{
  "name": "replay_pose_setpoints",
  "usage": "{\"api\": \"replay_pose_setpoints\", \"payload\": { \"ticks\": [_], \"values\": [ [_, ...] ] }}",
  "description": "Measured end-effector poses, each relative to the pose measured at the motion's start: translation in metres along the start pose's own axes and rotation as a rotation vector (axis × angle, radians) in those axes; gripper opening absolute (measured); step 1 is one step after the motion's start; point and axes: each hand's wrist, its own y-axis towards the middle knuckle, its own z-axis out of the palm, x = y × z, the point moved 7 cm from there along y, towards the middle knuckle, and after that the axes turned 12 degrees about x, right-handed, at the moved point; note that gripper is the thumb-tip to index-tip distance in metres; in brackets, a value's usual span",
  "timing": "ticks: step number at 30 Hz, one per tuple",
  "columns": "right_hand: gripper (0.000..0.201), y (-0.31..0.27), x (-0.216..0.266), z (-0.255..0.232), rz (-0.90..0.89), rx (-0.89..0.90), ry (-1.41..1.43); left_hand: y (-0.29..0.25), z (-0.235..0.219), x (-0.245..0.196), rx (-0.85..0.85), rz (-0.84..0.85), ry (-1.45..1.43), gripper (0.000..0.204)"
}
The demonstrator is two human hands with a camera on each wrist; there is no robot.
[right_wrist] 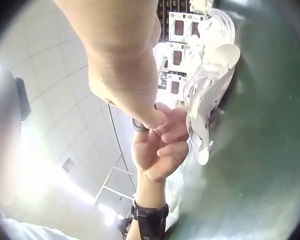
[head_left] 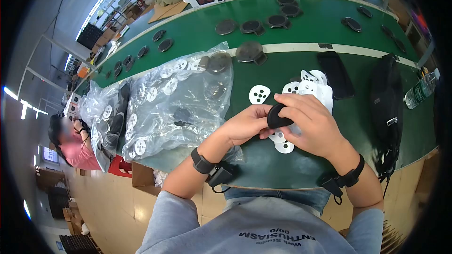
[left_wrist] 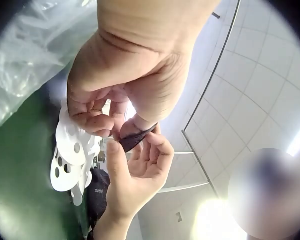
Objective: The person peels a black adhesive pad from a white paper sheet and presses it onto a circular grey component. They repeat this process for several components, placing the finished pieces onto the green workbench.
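Note:
In the head view, both hands meet over the near side of the green table around a black rounded piece [head_left: 278, 116]. The left hand [head_left: 246, 126] pinches its left edge between thumb and fingers. From the other side the right hand [head_left: 311, 124] grips it, fingers over the top. The left wrist view shows the black piece [left_wrist: 136, 140] edge-on as a thin curved strip between the fingertips; its kind cannot be told. Behind and under the hands lies a pile of white rounded cutouts with dark holes [head_left: 308, 87]. One separate white cutout [head_left: 259, 94] lies left of the pile.
A clear plastic bag [head_left: 188, 108] with white cutouts spreads at left. Black round parts [head_left: 249, 52] dot the table's far side. To the right are a phone [head_left: 335, 75], a black bag [head_left: 383, 99] and a water bottle [head_left: 421, 89]. A person in pink [head_left: 80, 148] sits far left.

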Motion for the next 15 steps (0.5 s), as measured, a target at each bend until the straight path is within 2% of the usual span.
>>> {"api": "replay_pose_setpoints", "payload": {
  "ticks": [2, 4, 7, 8, 11, 12, 15],
  "values": [
    [0.037, -0.001, 0.000, -0.004, -0.015, -0.024, 0.016, 0.002, 0.004, -0.006, 0.063, -0.004, -0.057, 0.019],
    [0.034, -0.006, -0.003, -0.013, -0.043, -0.135, 0.040, 0.002, 0.005, -0.016, 0.117, -0.001, -0.135, 0.020],
    [0.029, -0.011, -0.010, -0.028, -0.024, -0.278, 0.043, 0.007, 0.006, -0.044, 0.000, -0.028, -0.129, 0.025],
    [0.027, -0.012, -0.013, -0.034, -0.008, -0.324, 0.034, 0.010, 0.002, -0.048, 0.039, -0.016, -0.099, 0.028],
    [0.023, -0.013, -0.024, -0.032, 0.107, -0.317, 0.154, 0.021, 0.004, -0.056, 0.178, 0.028, -0.088, 0.029],
    [0.025, -0.015, -0.028, -0.032, 0.100, -0.318, 0.130, 0.023, 0.007, -0.059, 0.072, 0.008, -0.081, 0.033],
    [0.032, -0.013, -0.033, -0.032, 0.103, -0.281, 0.185, 0.027, -0.001, -0.060, 0.026, 0.019, -0.121, 0.033]
  ]
}}
